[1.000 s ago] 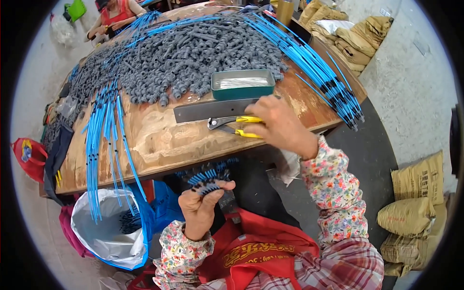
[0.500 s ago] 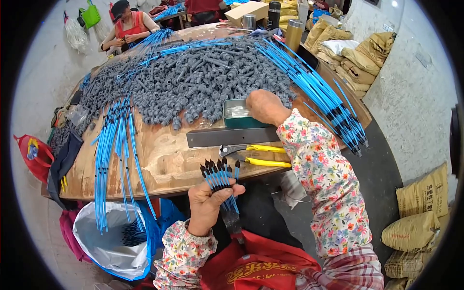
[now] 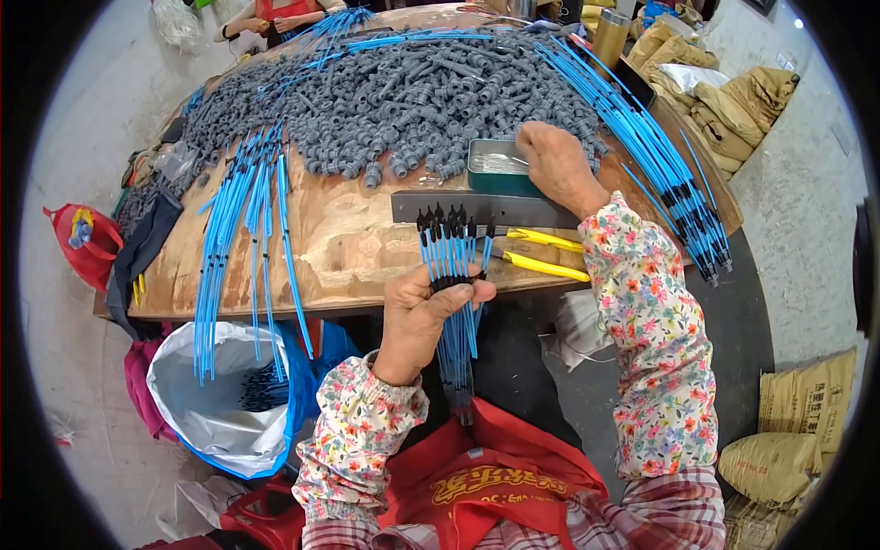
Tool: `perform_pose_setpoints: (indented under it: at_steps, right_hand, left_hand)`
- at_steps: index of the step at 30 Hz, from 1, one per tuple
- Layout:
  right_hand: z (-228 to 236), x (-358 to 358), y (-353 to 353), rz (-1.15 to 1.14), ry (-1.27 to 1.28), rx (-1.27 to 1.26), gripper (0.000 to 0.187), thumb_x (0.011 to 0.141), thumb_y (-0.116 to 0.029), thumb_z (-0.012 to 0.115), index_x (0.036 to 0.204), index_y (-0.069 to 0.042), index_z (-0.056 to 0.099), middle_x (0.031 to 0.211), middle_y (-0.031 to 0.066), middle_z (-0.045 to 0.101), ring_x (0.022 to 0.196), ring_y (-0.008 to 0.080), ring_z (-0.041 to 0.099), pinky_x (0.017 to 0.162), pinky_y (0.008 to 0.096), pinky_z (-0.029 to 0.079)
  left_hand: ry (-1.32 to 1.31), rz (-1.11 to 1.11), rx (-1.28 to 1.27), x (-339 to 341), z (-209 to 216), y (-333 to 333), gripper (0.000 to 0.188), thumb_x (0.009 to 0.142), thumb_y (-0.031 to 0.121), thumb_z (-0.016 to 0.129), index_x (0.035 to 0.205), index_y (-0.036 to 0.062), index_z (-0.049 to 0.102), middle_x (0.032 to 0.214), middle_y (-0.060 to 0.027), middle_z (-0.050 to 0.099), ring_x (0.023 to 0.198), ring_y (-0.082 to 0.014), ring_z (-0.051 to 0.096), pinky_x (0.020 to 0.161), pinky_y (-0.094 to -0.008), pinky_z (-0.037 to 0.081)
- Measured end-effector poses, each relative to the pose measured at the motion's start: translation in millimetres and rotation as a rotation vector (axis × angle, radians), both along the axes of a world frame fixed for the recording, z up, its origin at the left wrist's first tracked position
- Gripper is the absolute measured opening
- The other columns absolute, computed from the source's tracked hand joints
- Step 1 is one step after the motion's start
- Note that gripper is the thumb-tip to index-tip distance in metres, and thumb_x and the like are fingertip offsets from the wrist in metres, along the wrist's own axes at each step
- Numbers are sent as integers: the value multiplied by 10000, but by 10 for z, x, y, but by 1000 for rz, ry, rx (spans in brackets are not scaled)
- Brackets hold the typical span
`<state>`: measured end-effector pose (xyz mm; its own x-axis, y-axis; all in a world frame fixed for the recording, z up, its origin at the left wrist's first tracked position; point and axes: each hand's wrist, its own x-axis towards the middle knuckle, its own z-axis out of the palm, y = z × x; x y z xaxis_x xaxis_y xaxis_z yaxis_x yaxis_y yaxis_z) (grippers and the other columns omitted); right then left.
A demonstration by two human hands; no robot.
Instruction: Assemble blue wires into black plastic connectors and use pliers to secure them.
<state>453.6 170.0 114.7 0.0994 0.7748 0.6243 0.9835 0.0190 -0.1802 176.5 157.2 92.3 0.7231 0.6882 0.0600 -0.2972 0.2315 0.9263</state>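
Observation:
My left hand (image 3: 423, 313) grips a fanned bundle of thin blue tubes with black tips (image 3: 451, 249), held upright over the near edge of the round wooden table (image 3: 348, 247). My right hand (image 3: 553, 165) reaches into a small green metal tin (image 3: 488, 165) holding thin silvery pieces; whether the fingers pinch one is hidden. Yellow-handled pliers (image 3: 543, 255) lie on the table between my hands, beside a flat grey metal bar (image 3: 500, 209).
A big heap of grey plastic connectors (image 3: 394, 101) covers the far table. Long blue tubes lie in bunches at left (image 3: 240, 229) and right (image 3: 660, 174). A white and blue bag (image 3: 229, 399) stands below left. Sacks (image 3: 797, 412) lie at right. Another person (image 3: 275, 14) sits at the far side.
My right hand left the pliers on the table and moved up to the green tin. My left hand raised the tube bundle from my lap to the table edge.

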Motion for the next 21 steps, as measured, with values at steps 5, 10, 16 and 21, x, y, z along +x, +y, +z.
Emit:
perform_pose_setpoints:
  at_steps: [5, 10, 16, 21]
  right_hand:
    - [308, -537, -265, 210, 467, 177, 38, 845, -27, 511, 847, -5, 543, 714, 102, 558, 569, 201, 527, 571, 313, 434]
    - [528, -998, -790, 390, 828, 59, 66, 848, -23, 535, 883, 3, 585, 684, 60, 564, 566, 115, 492, 558, 247, 406]
    - [472, -1104, -937, 399, 378, 137, 77, 818, -15, 574, 888, 1, 604, 745, 79, 552, 588, 183, 518, 552, 270, 414]
    - [495, -1187, -1004, 256, 142, 142, 102, 796, 24, 568, 887, -1, 608, 811, 110, 554, 670, 246, 570, 567, 298, 442]
  left_hand:
    - [38, 29, 35, -39, -45, 19, 195, 864, -53, 539, 1039, -34, 624, 878, -133, 690, 824, -196, 676, 748, -280, 531]
    - [-4, 33, 33, -10, -8, -15, 200, 859, -57, 543, 1041, -34, 624, 877, -137, 688, 819, -195, 677, 740, -284, 536]
    - [13, 49, 8, 5, -11, -21, 203, 860, -52, 550, 1048, -32, 623, 878, -139, 687, 809, -189, 679, 719, -272, 537]
    - [-20, 25, 46, -23, 42, -5, 199, 866, -38, 555, 1053, -27, 621, 872, -136, 687, 794, -189, 680, 701, -265, 537]
